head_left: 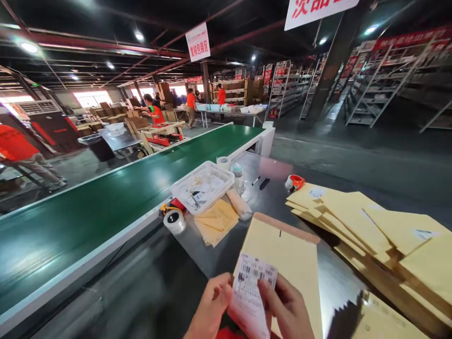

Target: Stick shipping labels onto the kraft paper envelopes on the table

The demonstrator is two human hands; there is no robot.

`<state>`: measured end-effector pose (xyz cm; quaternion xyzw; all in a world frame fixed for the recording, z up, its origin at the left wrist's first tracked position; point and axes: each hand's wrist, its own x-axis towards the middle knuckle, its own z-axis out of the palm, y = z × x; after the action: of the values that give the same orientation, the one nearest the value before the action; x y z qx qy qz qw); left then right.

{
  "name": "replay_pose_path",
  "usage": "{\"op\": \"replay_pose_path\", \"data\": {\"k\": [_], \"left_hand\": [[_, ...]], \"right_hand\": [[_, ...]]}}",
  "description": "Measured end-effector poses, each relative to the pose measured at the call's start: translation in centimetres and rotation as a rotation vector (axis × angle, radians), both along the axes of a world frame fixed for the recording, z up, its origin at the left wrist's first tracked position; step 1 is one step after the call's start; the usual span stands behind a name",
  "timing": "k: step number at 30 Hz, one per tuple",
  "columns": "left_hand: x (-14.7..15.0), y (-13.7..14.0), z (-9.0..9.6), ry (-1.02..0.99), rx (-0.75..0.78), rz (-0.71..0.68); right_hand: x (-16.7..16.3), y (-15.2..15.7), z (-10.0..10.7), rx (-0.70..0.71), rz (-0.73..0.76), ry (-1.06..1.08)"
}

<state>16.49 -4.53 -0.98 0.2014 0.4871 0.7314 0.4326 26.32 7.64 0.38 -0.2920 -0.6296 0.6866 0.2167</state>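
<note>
Printed label [252,292] is held between both hands, face up and tilted, above the near part of a yellow envelope. The left hand [213,306] has its fingers curled and closed on the label's left edge, while the right hand [289,306] clamps the right side, its thumb pressed across the printed face. Behind the label, the yellow envelope [289,254] lies on a dark tabletop [273,200], its brownish flap pointing away from the person.

Just beyond to the left, smaller yellow envelopes [217,223] lie next to a white basket [181,192] of mixed small items. A clear tape roll [174,221] sits by the basket's near corner, and a bottle [238,179] with a teal cap stands at its far right. Near the bottle lies a pen [256,181]. Farther right are a red tape dispenser [295,181] and overlapping large yellow envelopes [370,226].

Along the table's left side runs a green conveyor belt [123,183]. Past it, a person in orange [157,115] is at a bench; metal shelves [388,70] fill the far right.
</note>
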Motion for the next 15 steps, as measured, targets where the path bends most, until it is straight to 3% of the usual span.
{"op": "replay_pose_path", "data": {"k": [3, 6, 8, 10, 12, 13, 15], "left_hand": [[0.8, -0.6, 0.6, -0.061, 0.005, -0.317], [1.6, -0.4, 0.2, -0.035, 0.072, -0.369], [1.7, -0.1, -0.3, 0.032, 0.098, -0.359], [1.7, 0.3, -0.8, 0.072, 0.048, -0.345], [1.6, 0.6, -1.3, 0.062, -0.052, -0.349], [1.6, 0.8, -1.5, 0.048, -0.088, -0.365], [1.8, 0.9, -1.9, 0.021, -0.100, -0.430]], "right_hand": [[-0.1, 1.4, 0.7, -0.137, -0.104, -0.022], [-0.3, 2.2, -0.5, -0.203, -0.122, -0.053], [0.1, 2.4, -2.1, -0.141, -0.169, -0.045], [1.3, 2.5, -3.7, 0.089, -0.341, -0.033], [3.2, 2.4, -5.0, 0.441, -0.460, -0.031], [4.3, 2.4, -5.3, 0.623, -0.421, -0.016], [6.3, 2.0, -5.4, 0.869, -0.150, 0.059]]}}
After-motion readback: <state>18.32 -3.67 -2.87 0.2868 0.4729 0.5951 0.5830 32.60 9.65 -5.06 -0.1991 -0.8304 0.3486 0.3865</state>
